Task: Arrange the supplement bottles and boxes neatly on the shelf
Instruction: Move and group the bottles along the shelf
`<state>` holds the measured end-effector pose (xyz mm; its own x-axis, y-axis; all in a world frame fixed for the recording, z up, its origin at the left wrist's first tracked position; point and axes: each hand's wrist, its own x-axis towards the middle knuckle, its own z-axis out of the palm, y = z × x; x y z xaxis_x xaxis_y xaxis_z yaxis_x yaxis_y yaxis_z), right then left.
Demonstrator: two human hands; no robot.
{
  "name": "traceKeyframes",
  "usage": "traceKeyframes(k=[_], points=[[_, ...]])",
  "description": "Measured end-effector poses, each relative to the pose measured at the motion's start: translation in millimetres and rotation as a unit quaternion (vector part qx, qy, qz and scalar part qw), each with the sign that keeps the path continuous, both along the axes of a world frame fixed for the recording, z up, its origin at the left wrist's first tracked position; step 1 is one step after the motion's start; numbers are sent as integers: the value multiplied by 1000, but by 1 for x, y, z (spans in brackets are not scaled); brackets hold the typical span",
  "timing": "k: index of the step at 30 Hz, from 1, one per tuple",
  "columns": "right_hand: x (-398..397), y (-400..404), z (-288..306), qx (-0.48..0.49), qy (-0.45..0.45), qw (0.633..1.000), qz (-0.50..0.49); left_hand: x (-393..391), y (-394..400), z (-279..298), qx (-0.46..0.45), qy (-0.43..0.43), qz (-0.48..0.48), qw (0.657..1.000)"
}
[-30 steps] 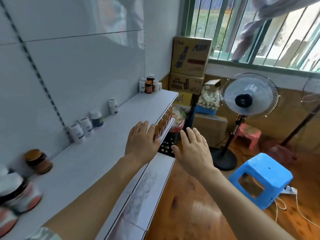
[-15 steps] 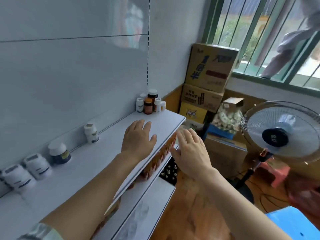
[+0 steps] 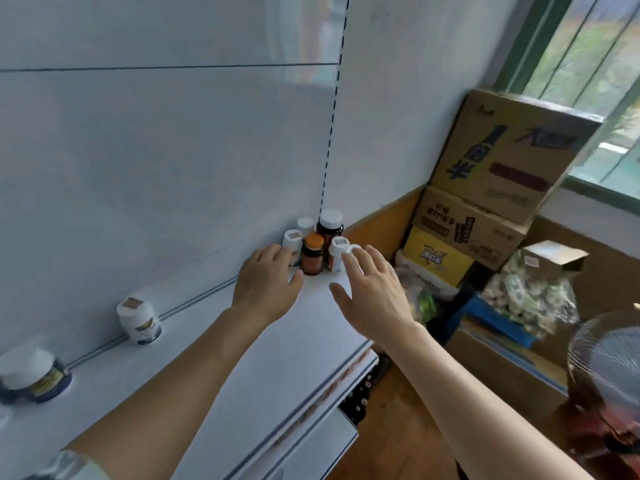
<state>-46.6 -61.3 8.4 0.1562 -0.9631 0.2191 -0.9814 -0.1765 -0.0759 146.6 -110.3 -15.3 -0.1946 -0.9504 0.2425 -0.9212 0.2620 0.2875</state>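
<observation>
Landmark: white shelf [image 3: 214, 344], top board.
Lone bottles: two along the back wall at the shelf's left, a dark blue one [image 3: 33, 375] and a white one [image 3: 138, 322], well apart.
Corner cluster: six bottles [image 3: 313, 252] at the shelf's far end.
Left hand [image 3: 265, 284]: grip apart, fingers straight, fingertips at the cluster's left white bottle [image 3: 292, 244].
Right hand [image 3: 372, 294]: grip apart, fingers spread, reaching the cluster's right side.
Cardboard boxes [image 3: 485, 188]: three stacked, right of the shelf.

Stacked cardboard boxes [image 3: 498, 174] fill the corner beneath a barred window [image 3: 588, 64].
</observation>
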Motion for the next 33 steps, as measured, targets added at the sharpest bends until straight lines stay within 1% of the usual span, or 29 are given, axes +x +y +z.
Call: traceKeyframes(k=[7, 13, 20, 28, 31, 33], points=[[-25, -102, -22, -58, -28, 989, 130, -20, -58, -10, -5, 27, 64, 998], [-22, -152, -39, -95, -22, 971, 217, -33, -83, -16, 45, 24, 79, 996], [-19, -173, -55, -97, -30, 966, 237, -32, -104, -32, 41, 34, 77, 996], [-14, -177, -54, -115, -51, 961, 245, -27, -105, -36, 19, 113, 67, 991], [-12, -173, -48, -109, -82, 952, 273, -14, -94, -33, 27, 133, 80, 988], [-14, -173, -38, -77, -133, 945, 289, -6, -91, -29, 29, 165, 81, 982]])
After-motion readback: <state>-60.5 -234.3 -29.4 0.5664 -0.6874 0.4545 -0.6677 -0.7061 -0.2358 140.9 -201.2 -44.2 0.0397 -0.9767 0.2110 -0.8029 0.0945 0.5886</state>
